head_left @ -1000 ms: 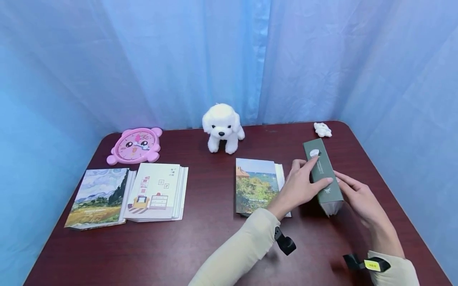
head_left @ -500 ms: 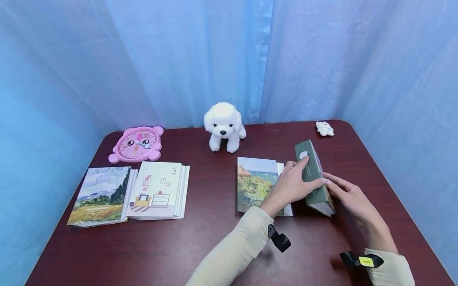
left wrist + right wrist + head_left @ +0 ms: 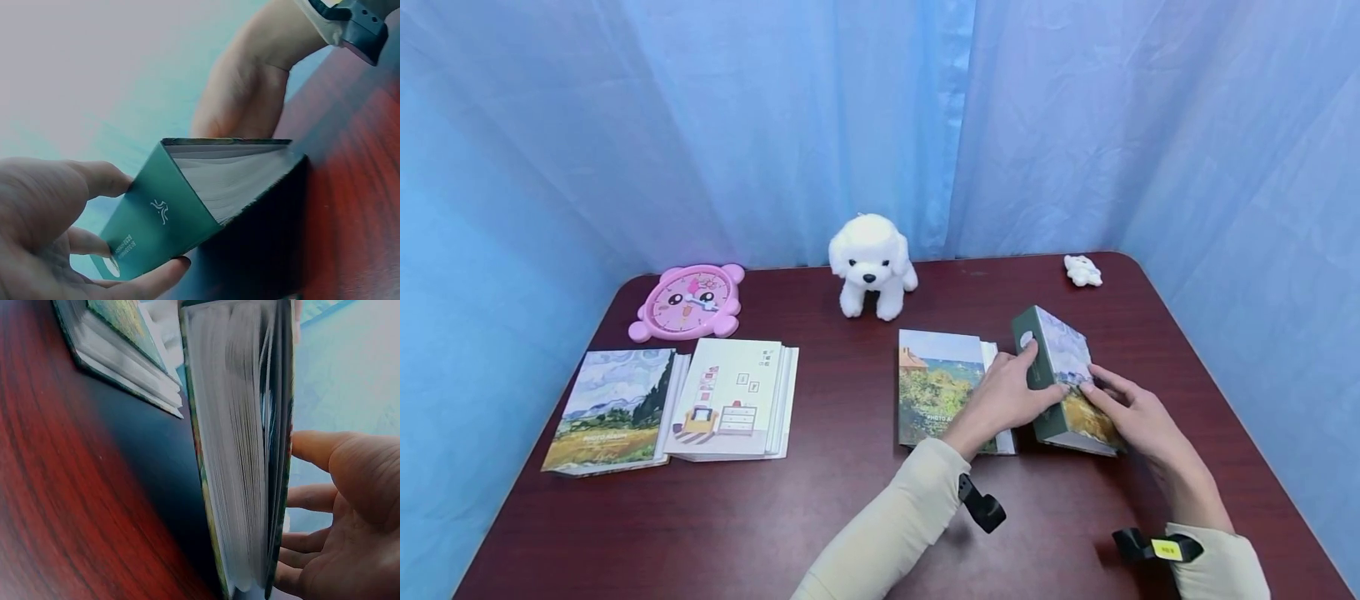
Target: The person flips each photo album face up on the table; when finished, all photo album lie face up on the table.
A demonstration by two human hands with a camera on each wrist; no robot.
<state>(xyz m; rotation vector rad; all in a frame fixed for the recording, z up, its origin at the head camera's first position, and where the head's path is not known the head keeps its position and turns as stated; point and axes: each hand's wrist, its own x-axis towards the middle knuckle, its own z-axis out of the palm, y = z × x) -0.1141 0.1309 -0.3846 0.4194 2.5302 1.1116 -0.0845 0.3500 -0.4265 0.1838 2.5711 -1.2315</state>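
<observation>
A thick photo album (image 3: 1078,387) with a dark green spine and a painted landscape cover stands tilted at the right of the table. Its spine faces left and its cover faces up and to the right. My left hand (image 3: 1003,396) grips the spine, with thumb and fingers spread across it in the left wrist view. Against the painted cover rest the fingertips of my right hand (image 3: 1138,417). The right wrist view shows the page edges (image 3: 234,425) between both covers, with the right fingers all touching one cover. Another photo album (image 3: 936,387) lies flat just left of it, partly behind the left hand.
At the left lie a landscape album (image 3: 613,408) and a cream album (image 3: 726,400) with a room drawing. A pink clock (image 3: 688,302) is behind them. A white plush dog (image 3: 871,267) stands at the back middle, and a small white plush (image 3: 1082,271) lies back right.
The held album has rolled over from spine up to painted cover up, and its far end has shifted left. Both hands have moved slightly left with it.
</observation>
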